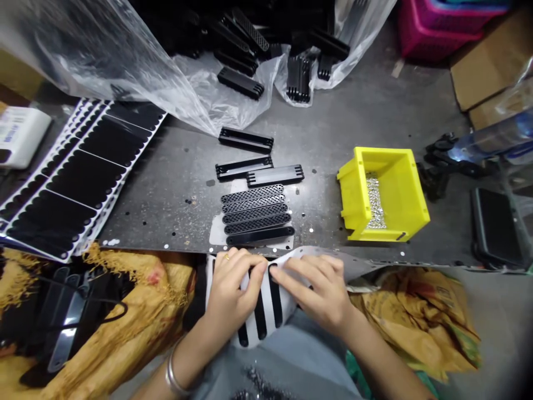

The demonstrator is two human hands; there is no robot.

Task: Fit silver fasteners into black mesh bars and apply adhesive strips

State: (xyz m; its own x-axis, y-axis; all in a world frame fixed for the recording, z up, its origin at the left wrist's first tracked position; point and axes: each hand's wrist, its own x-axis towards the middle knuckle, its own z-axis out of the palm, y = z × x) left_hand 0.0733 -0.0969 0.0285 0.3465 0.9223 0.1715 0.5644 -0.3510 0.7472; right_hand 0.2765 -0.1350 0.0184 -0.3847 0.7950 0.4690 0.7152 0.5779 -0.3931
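Observation:
Both hands work on a white backing sheet (278, 311) that carries black oblong stickers, held over my lap at the table's near edge. My left hand (231, 289) presses and grips the sheet's left part, fingers curled. My right hand (318, 291) pinches at a sticker end near the sheet's top middle, its fingertips meeting those of the left hand. Just beyond the hands, a row of several black mesh strips (257, 214) lies on another white sheet on the table.
A yellow bin (400, 183) with small silver parts stands at the right. Black plastic bars (250, 158) lie mid-table, more spilling from clear bags (233, 100) at the back. Sticker sheets (83, 166) lie at the left. A pink basket (433, 28) and cardboard boxes sit far right.

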